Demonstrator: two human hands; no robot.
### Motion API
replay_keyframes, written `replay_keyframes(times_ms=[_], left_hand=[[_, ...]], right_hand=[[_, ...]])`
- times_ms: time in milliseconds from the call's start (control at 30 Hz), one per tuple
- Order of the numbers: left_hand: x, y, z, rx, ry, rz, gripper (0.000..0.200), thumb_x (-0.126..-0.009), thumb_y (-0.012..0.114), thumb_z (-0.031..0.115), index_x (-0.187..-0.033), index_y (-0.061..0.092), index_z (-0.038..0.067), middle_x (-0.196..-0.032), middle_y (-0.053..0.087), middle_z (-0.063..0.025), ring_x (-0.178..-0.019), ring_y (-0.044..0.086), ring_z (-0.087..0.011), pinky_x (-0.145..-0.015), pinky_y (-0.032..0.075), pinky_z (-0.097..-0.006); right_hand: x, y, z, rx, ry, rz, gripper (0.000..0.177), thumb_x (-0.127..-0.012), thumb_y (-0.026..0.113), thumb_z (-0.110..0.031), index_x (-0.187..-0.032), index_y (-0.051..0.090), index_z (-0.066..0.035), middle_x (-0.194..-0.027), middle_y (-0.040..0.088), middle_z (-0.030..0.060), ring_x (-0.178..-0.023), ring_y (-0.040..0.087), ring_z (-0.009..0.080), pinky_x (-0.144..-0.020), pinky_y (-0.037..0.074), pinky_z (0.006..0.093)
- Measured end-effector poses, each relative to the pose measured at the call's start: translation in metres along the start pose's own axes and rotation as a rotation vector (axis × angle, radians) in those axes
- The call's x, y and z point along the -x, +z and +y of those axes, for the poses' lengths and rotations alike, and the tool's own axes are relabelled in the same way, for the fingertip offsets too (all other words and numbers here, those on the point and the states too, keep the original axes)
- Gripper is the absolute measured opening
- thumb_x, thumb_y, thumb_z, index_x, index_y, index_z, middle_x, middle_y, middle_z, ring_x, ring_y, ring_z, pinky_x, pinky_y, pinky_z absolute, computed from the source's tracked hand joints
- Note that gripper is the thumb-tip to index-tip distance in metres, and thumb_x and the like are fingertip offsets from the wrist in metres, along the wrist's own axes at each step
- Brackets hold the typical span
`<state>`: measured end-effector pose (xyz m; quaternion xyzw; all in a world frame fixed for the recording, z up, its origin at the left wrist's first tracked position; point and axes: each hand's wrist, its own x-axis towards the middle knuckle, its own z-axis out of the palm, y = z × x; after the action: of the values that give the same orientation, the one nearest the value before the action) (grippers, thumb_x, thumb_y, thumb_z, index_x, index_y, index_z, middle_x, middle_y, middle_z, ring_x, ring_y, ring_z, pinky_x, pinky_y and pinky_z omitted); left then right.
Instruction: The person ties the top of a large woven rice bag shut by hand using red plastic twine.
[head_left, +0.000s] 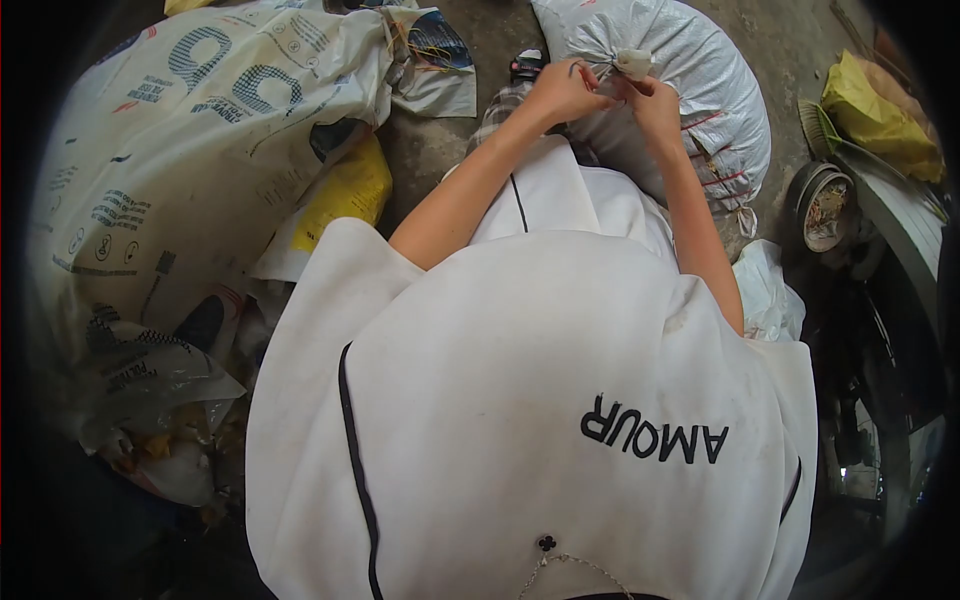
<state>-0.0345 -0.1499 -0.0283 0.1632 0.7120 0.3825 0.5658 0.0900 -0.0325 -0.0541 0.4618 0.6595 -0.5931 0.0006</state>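
Observation:
A full white woven sack (715,85) stands at the top, its gathered neck (632,64) bunched up and bound with something thin. My left hand (570,92) is at the left of this neck, fingers pinched together. Close beside it, my right hand (652,105) has its fingertips closed just below the bunched end. Whatever thin material lies between my fingers is too small to make out. Red lines of stitching or cord cross the sack's right side, and a small tied corner (746,222) sticks out at its lower edge.
Large printed plastic bags (200,130) fill the left side, with a yellow bag (345,195) beside them. At the right are a round container (828,208) with scraps, a yellow bag (880,115), a brush (818,130) and a clear plastic bag (768,295).

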Motion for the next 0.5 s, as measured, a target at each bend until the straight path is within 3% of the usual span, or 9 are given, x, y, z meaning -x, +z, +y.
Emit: replay_keyframes(times_ms=[67, 100, 167, 233, 300, 400, 500], left_hand=[[0.002, -0.018, 0.007, -0.442, 0.152, 0.27, 0.043, -0.068, 0.078, 0.031, -0.093, 0.061, 0.001, -0.081, 0.068, -0.0122, -0.072, 0.067, -0.0199, -0.067, 0.052, -0.0297], [-0.001, -0.02, 0.01, -0.436, 0.149, 0.27, 0.043, -0.068, 0.078, 0.031, -0.093, 0.061, 0.001, -0.081, 0.068, -0.0122, -0.072, 0.067, -0.0199, -0.067, 0.052, -0.0297], [-0.008, -0.023, 0.017, -0.413, 0.487, 0.357, 0.049, -0.067, 0.076, 0.037, -0.098, 0.062, 0.003, -0.082, 0.069, -0.0108, -0.077, 0.067, -0.026, -0.07, 0.051, -0.0337], [-0.01, -0.018, 0.024, -0.373, 0.439, 0.295, 0.043, -0.069, 0.074, 0.034, -0.097, 0.066, 0.002, -0.085, 0.068, -0.0135, -0.082, 0.066, -0.0288, -0.075, 0.051, -0.0377], [-0.019, -0.013, 0.021, -0.553, 0.294, 0.223, 0.031, -0.073, 0.071, 0.029, -0.094, 0.069, 0.007, -0.086, 0.068, -0.0136, -0.081, 0.066, -0.028, -0.075, 0.051, -0.0365], [-0.02, -0.003, 0.006, -0.334, 0.308, 0.25, 0.025, -0.076, 0.071, 0.027, -0.094, 0.071, 0.009, -0.085, 0.069, -0.0125, -0.08, 0.067, -0.0249, -0.072, 0.051, -0.0326], [-0.013, 0.002, 0.004, -0.327, 0.317, 0.261, 0.025, -0.078, 0.07, 0.021, -0.097, 0.07, 0.005, -0.085, 0.07, -0.0108, -0.075, 0.067, -0.0214, -0.069, 0.052, -0.0305]], right_hand=[[0.008, -0.004, -0.015, 0.112, 0.081, -0.04, 0.023, -0.083, 0.067, -0.024, -0.09, 0.069, -0.002, -0.071, 0.067, 0.0029, -0.055, 0.053, 0.0056, -0.051, 0.038, 0.0211], [0.009, -0.005, -0.014, 0.117, 0.084, -0.042, 0.023, -0.083, 0.067, -0.024, -0.09, 0.069, -0.002, -0.071, 0.067, 0.0029, -0.055, 0.053, 0.0056, -0.051, 0.038, 0.0211], [0.01, -0.007, -0.013, 0.001, 0.134, -0.076, 0.022, -0.083, 0.067, -0.023, -0.09, 0.067, -0.003, -0.067, 0.064, 0.0016, -0.053, 0.05, 0.0046, -0.048, 0.036, 0.0212], [0.012, -0.005, -0.016, -0.077, 0.158, -0.09, 0.022, -0.083, 0.067, -0.024, -0.09, 0.066, -0.002, -0.066, 0.063, 0.0018, -0.053, 0.05, 0.0044, -0.048, 0.036, 0.0206], [0.015, -0.003, -0.017, -0.156, 0.183, -0.097, 0.023, -0.083, 0.067, -0.024, -0.09, 0.064, -0.002, -0.065, 0.063, 0.0021, -0.053, 0.049, 0.0041, -0.048, 0.037, 0.0201], [0.02, 0.0, -0.018, -0.178, 0.129, -0.065, 0.027, -0.084, 0.068, -0.025, -0.093, 0.062, 0.0, -0.066, 0.063, 0.003, -0.053, 0.05, 0.0046, -0.048, 0.037, 0.0194], [0.027, 0.0, -0.018, -0.162, 0.124, -0.024, 0.027, -0.085, 0.067, -0.023, -0.098, 0.061, 0.0, -0.067, 0.064, 0.0037, -0.053, 0.051, 0.0046, -0.049, 0.038, 0.0196]])
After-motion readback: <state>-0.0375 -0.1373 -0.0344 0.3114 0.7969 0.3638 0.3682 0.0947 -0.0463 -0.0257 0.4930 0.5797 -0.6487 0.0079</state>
